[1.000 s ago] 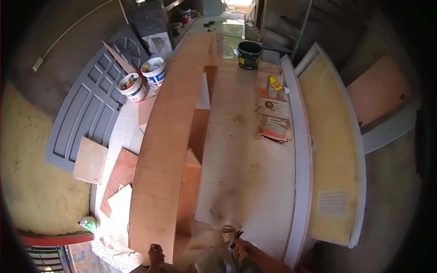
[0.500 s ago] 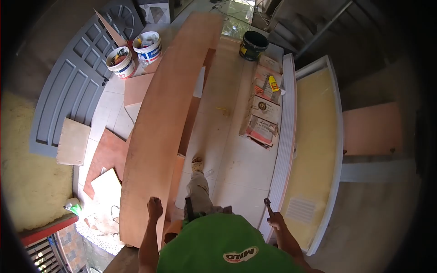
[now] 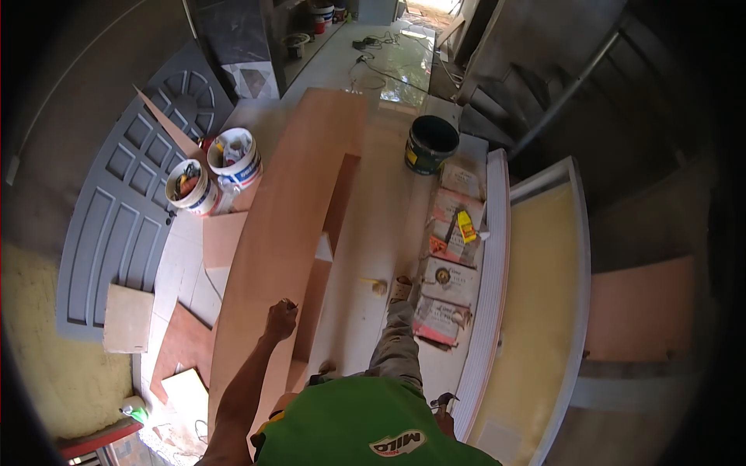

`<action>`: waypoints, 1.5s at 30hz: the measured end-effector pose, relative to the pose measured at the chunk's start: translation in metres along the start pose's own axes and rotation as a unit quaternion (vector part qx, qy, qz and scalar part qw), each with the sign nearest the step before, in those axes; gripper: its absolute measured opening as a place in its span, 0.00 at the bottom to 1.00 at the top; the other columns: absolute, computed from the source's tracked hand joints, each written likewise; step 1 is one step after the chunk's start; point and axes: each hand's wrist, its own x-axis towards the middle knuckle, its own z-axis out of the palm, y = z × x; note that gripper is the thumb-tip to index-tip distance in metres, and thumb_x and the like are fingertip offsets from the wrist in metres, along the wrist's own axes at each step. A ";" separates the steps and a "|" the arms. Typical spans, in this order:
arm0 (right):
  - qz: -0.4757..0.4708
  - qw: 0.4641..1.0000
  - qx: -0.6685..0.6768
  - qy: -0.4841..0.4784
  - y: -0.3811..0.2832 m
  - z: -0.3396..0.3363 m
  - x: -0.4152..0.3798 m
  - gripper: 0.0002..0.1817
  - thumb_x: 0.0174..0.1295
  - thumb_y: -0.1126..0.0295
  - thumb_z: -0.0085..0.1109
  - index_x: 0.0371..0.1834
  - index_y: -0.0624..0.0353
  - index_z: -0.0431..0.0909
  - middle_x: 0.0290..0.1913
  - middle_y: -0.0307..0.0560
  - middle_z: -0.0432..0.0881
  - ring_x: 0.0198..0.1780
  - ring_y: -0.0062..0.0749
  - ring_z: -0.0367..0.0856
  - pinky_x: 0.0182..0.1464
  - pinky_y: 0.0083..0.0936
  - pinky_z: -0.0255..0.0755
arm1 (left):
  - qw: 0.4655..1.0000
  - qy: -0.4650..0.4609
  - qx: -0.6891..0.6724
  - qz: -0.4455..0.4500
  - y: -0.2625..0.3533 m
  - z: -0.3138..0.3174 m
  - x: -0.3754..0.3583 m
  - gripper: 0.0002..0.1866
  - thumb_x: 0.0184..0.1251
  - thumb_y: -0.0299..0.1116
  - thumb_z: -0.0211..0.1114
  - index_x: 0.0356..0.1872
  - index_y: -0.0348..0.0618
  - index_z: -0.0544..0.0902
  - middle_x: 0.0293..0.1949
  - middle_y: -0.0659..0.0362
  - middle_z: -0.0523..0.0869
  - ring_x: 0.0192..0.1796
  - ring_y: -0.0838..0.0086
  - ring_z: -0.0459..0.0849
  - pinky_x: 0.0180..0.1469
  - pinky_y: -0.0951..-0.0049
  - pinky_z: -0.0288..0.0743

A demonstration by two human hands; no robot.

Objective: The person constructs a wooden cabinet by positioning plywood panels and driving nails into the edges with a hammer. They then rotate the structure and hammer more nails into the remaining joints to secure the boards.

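A long brown plywood cabinet [image 3: 272, 233] lies lengthwise on the floor to my left, with open compartments along its right side. My left hand [image 3: 281, 320] is closed in a fist above its top panel; whatever small thing the fingers may hold is hidden. Low at my right side, my right hand [image 3: 445, 424] grips a hammer [image 3: 444, 400], its dark head showing above the fist. Most of the hammer's handle is covered by the hand and my green shirt.
Tile boxes [image 3: 447, 280] form a row at right, with a yellow bottle [image 3: 466, 226] on them. Beyond stands a black bucket [image 3: 431, 147]. White buckets [image 3: 235, 159] hold tools at left. A pale yellow panel [image 3: 536, 311] lies at far right. Cables [image 3: 377, 46] trail across the far floor.
I have stepped forward along the cabinet. My left fist has moved forward over the panel. My right hand, with the hammer, has dropped closer to my body.
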 end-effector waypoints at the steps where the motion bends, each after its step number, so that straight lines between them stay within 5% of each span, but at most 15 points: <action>1: 0.036 0.999 -0.022 0.009 -0.021 -0.007 0.028 0.12 0.65 0.67 0.56 0.33 0.69 0.76 0.22 0.48 0.78 0.18 0.37 0.77 0.23 0.40 0.72 | 1.000 -0.002 0.016 0.007 0.012 0.005 0.020 0.11 0.66 0.32 0.62 0.39 0.32 0.82 0.37 0.41 0.87 0.45 0.48 0.87 0.49 0.56 0.79; 3: -0.030 0.999 -0.029 0.021 -0.043 -0.018 0.106 0.11 0.59 0.68 0.60 0.33 0.69 0.77 0.22 0.49 0.79 0.21 0.38 0.80 0.26 0.40 0.73 | 0.999 0.003 0.035 0.003 0.024 0.019 0.051 0.12 0.65 0.32 0.61 0.40 0.31 0.83 0.37 0.41 0.87 0.46 0.48 0.87 0.50 0.56 0.79; 5: 0.134 0.991 0.020 0.023 -0.068 -0.035 0.193 0.10 0.53 0.70 0.61 0.32 0.68 0.78 0.23 0.50 0.80 0.24 0.38 0.81 0.28 0.38 0.74 | 0.988 0.069 0.136 0.011 0.018 0.035 0.074 0.10 0.65 0.30 0.63 0.40 0.31 0.83 0.39 0.43 0.88 0.44 0.55 0.88 0.49 0.60 0.80; 8: -0.069 0.984 -0.105 0.130 -0.183 -0.082 0.285 0.08 0.51 0.72 0.63 0.30 0.64 0.76 0.21 0.48 0.77 0.25 0.37 0.80 0.29 0.37 0.71 | 0.988 0.097 0.121 -0.016 0.051 0.031 0.105 0.10 0.65 0.29 0.62 0.40 0.31 0.84 0.36 0.44 0.88 0.41 0.56 0.88 0.47 0.60 0.80; 10: -0.240 0.965 -0.013 0.102 -0.301 -0.133 0.310 0.15 0.51 0.71 0.67 0.41 0.64 0.75 0.23 0.49 0.77 0.27 0.43 0.79 0.31 0.38 0.73 | 0.993 0.077 0.077 -0.052 0.089 0.021 0.134 0.10 0.65 0.30 0.61 0.39 0.31 0.84 0.36 0.44 0.88 0.41 0.53 0.88 0.47 0.60 0.79; 11: -0.308 0.946 -0.029 0.097 -0.352 -0.146 0.327 0.21 0.52 0.71 0.68 0.50 0.63 0.76 0.24 0.52 0.78 0.29 0.48 0.81 0.33 0.39 0.75 | 0.995 0.058 0.031 -0.077 0.109 0.012 0.149 0.11 0.66 0.31 0.61 0.39 0.31 0.84 0.35 0.44 0.88 0.40 0.51 0.87 0.47 0.59 0.79; 13: -0.477 0.859 -0.084 0.164 -0.422 -0.155 0.392 0.15 0.55 0.72 0.67 0.44 0.64 0.75 0.26 0.53 0.79 0.27 0.46 0.79 0.31 0.40 0.73 | 0.992 0.087 0.012 -0.090 0.139 0.006 0.188 0.10 0.65 0.30 0.62 0.38 0.32 0.84 0.34 0.45 0.88 0.38 0.54 0.87 0.45 0.61 0.79; 15: -0.312 0.903 0.277 -0.102 -0.479 -0.150 0.472 0.07 0.63 0.73 0.59 0.37 0.64 0.73 0.27 0.55 0.78 0.25 0.45 0.78 0.28 0.40 0.70 | 0.989 0.114 -0.009 -0.098 0.162 -0.002 0.235 0.08 0.65 0.29 0.64 0.36 0.32 0.84 0.33 0.46 0.87 0.36 0.58 0.87 0.43 0.63 0.79; 17: -0.421 0.895 -0.118 0.086 -0.608 -0.149 0.453 0.12 0.69 0.72 0.53 0.49 0.70 0.76 0.30 0.53 0.77 0.28 0.45 0.76 0.32 0.38 0.72 | 0.987 0.152 0.001 -0.058 0.178 -0.009 0.294 0.07 0.64 0.28 0.66 0.35 0.33 0.84 0.32 0.48 0.87 0.34 0.62 0.87 0.42 0.65 0.79; 19: -0.563 0.787 -0.114 0.224 -0.672 -0.108 0.506 0.09 0.71 0.70 0.50 0.34 0.64 0.72 0.22 0.46 0.77 0.21 0.32 0.76 0.22 0.32 0.69 | 0.982 0.185 -0.012 -0.034 0.198 -0.017 0.370 0.08 0.65 0.30 0.66 0.34 0.33 0.83 0.32 0.48 0.87 0.34 0.62 0.87 0.42 0.64 0.79; 24: -0.346 0.917 0.196 -0.016 -0.816 -0.006 0.574 0.14 0.72 0.63 0.54 0.49 0.65 0.76 0.26 0.43 0.80 0.22 0.24 0.77 0.26 0.23 0.73 | 0.952 0.300 -0.052 0.027 0.192 -0.034 0.601 0.12 0.69 0.34 0.65 0.35 0.32 0.81 0.33 0.46 0.87 0.37 0.58 0.86 0.42 0.60 0.78; 32: -0.093 0.899 0.388 -0.178 -0.921 0.153 0.716 0.23 0.70 0.55 0.60 0.63 0.53 0.73 0.28 0.43 0.82 0.22 0.21 0.75 0.25 0.21 0.74 | 0.944 0.323 0.061 0.031 0.167 -0.058 0.884 0.12 0.71 0.35 0.61 0.39 0.32 0.79 0.38 0.42 0.86 0.43 0.52 0.86 0.46 0.55 0.77; 38: -0.009 0.840 0.484 -0.246 -0.950 0.217 0.772 0.31 0.68 0.49 0.61 0.66 0.60 0.71 0.39 0.44 0.79 0.37 0.22 0.80 0.32 0.20 0.76 | 0.956 0.251 0.114 -0.103 0.103 -0.067 0.962 0.14 0.72 0.36 0.59 0.44 0.33 0.81 0.42 0.43 0.86 0.46 0.53 0.86 0.49 0.58 0.77; 42: -0.002 0.897 0.373 -0.237 -0.962 0.210 0.769 0.29 0.68 0.51 0.62 0.61 0.65 0.75 0.36 0.42 0.78 0.35 0.22 0.79 0.33 0.22 0.77 | 0.967 0.203 0.088 -0.127 0.104 -0.046 0.960 0.13 0.75 0.37 0.55 0.43 0.35 0.79 0.37 0.52 0.84 0.39 0.65 0.83 0.44 0.65 0.75; 45: 0.014 0.876 0.417 -0.242 -0.959 0.214 0.771 0.27 0.67 0.51 0.64 0.57 0.64 0.78 0.31 0.40 0.80 0.28 0.21 0.79 0.29 0.20 0.74 | 0.969 0.173 0.041 -0.174 0.124 -0.047 0.953 0.11 0.78 0.36 0.53 0.42 0.38 0.77 0.33 0.61 0.78 0.35 0.77 0.75 0.41 0.73 0.70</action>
